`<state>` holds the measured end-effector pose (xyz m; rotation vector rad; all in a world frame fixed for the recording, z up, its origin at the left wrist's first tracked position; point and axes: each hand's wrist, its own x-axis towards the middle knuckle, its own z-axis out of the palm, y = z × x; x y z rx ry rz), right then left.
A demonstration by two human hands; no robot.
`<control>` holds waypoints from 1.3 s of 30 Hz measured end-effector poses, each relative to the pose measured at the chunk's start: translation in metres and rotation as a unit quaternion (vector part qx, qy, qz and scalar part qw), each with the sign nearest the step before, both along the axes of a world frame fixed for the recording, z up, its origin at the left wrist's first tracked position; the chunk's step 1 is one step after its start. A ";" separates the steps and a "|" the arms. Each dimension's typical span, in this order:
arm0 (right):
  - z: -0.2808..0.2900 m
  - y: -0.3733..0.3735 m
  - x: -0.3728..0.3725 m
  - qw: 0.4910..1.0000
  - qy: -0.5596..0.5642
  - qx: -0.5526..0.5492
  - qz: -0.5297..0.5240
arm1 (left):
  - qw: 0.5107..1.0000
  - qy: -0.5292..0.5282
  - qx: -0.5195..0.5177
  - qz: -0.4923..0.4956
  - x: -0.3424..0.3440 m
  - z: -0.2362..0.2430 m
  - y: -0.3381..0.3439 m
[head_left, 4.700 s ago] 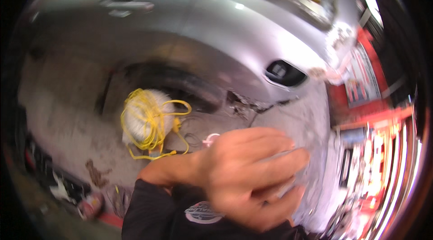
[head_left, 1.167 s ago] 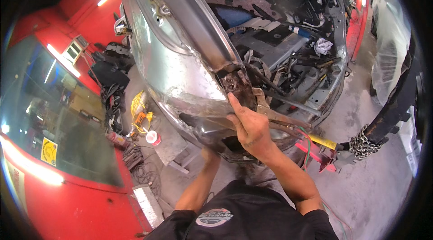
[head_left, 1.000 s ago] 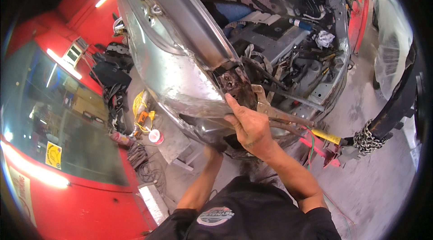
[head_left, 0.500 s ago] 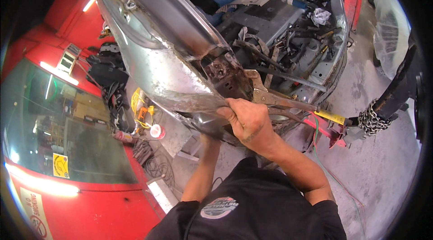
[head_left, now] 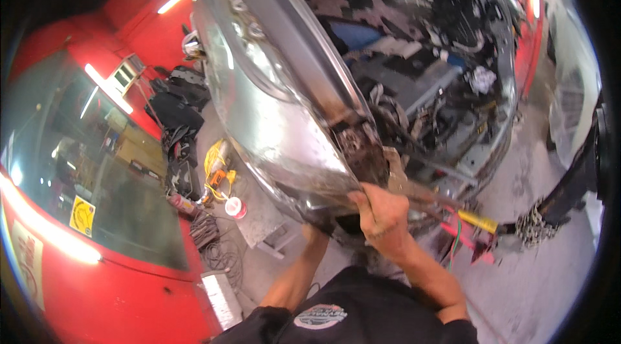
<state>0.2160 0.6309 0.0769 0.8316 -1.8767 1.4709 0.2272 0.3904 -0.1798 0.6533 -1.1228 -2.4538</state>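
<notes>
Red painted walls (head_left: 136, 292), smooth and glossy, carry a broad glass pane (head_left: 84, 156) on the left; grey concrete floor (head_left: 517, 286), scuffed and dusty, lies below.

Car body panel (head_left: 278, 130): curved sheet metal, silver, ground bright in patches, with a rough seam along its upper edge; it stands at centre, its lower corner directly before the person.

Right hand (head_left: 386, 215): fingers curled, thumb bent, pinching the panel's lower corner edge. Left hand (head_left: 315, 234): at the panel's underside, fingers hidden; whether it grips or lies spread cannot be told.

Metal clamp (head_left: 420, 193): long, brownish, worn, just beside the right hand, set near a rusty, pierced bracket (head_left: 362, 150). Beyond, the open car interior holds crumpled white paper (head_left: 480, 79) and dark loose parts.

Heavy link chain (head_left: 534, 224): wound about a thick black arm (head_left: 576, 179), right side. Translucent plastic sheeting (head_left: 576, 85): wrinkled, at far right.

Yellow cord (head_left: 213, 160): looped, left of the panel, near a round white-and-red tub (head_left: 236, 207) beside a flat-topped grey stand (head_left: 255, 227).
</notes>
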 end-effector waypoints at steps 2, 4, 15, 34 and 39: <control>0.001 -0.004 0.001 1.000 0.005 0.004 -0.003 | 0.999 -0.001 0.031 0.014 0.003 -0.009 -0.003; 0.000 -0.003 0.000 1.000 0.007 0.006 -0.014 | 0.998 0.001 0.057 0.025 0.007 -0.009 -0.007; 0.002 0.000 -0.002 0.999 0.005 0.042 -0.010 | 0.978 0.029 0.190 0.083 0.002 -0.024 -0.014; 0.017 0.007 0.004 0.990 -0.016 0.135 -0.028 | 0.953 0.053 0.266 0.139 -0.005 -0.047 -0.025; 0.040 0.009 0.012 0.984 -0.064 0.160 -0.041 | 0.969 -0.157 0.083 0.174 -0.010 -0.074 -0.033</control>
